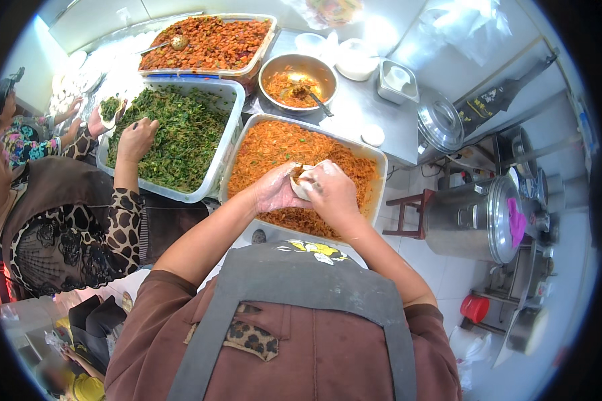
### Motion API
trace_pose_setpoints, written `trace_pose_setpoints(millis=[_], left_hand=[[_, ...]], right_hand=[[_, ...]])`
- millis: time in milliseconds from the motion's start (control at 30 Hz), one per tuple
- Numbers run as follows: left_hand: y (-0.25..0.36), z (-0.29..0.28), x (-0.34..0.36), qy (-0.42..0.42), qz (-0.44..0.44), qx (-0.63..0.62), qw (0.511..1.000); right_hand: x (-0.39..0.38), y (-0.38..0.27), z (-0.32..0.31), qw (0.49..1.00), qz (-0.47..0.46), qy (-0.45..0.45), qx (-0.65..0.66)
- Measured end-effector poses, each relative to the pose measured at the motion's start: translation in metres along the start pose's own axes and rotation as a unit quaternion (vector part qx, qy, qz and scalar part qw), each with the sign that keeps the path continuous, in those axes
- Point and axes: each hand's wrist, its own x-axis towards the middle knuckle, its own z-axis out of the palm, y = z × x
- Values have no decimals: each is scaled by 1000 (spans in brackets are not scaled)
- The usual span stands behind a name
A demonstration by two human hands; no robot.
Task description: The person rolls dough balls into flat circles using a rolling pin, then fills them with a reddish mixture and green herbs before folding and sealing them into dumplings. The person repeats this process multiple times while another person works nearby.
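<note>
Above a plastic tub of orange shredded filling (pixel 274 140), my two hands meet around a white dough wrapper (pixel 301 192). My left hand (pixel 274 190) cups the wrapper from its left side. The fingers of my right hand (pixel 331 192) are closed on its edge at the right. A bit of brownish filling shows in the wrapper's opening; my fingers cover the rest. Just beyond the tub is a metal bowl (pixel 269 65) with more orange filling and a dark-handled spoon (pixel 320 103) resting in it.
At left, a co-worker's hand (pixel 137 138) reaches over a tub of chopped greens (pixel 174 134), the other holding a filled wrapper (pixel 110 108). A tub of red diced filling (pixel 211 40) stands behind. To the right are a steel pot (pixel 458 220) and a stool (pixel 408 212).
</note>
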Motion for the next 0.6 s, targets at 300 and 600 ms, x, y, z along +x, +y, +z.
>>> trace_pose_setpoints(millis=[300, 600], left_hand=[[-2, -10, 1, -6, -6, -2, 1000], [-3, -5, -1, 34, 12, 46, 998]], right_hand=[[3, 13, -1, 995, 2, -59, -79], [-5, 27, -17, 982, 125, -21, 141]])
